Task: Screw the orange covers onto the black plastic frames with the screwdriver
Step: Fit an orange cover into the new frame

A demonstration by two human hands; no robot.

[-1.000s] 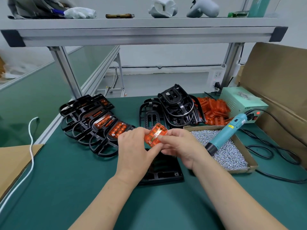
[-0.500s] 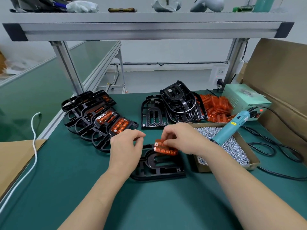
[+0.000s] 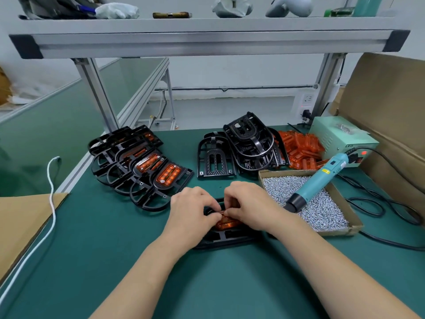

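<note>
The orange cover (image 3: 227,223) sits in the middle of the black frame (image 3: 226,239), which lies flat on the green table (image 3: 115,261) right in front of me. My left hand (image 3: 192,210) and right hand (image 3: 251,203) meet over it, fingertips curled down and pinching the cover from both sides. My knuckles hide most of the cover and the far half of the frame, so I cannot tell whether it is fully seated.

Just beside my right wrist, the teal screwdriver (image 3: 319,180) leans tip-down in the cardboard tray (image 3: 355,224) of screws (image 3: 322,210). Farther back stands a pile of bare frames (image 3: 248,143), which partly hides a heap of loose covers (image 3: 301,148). To the left, a row of fitted frames (image 3: 142,171) overlaps, the rear ones hard to make out.
</note>
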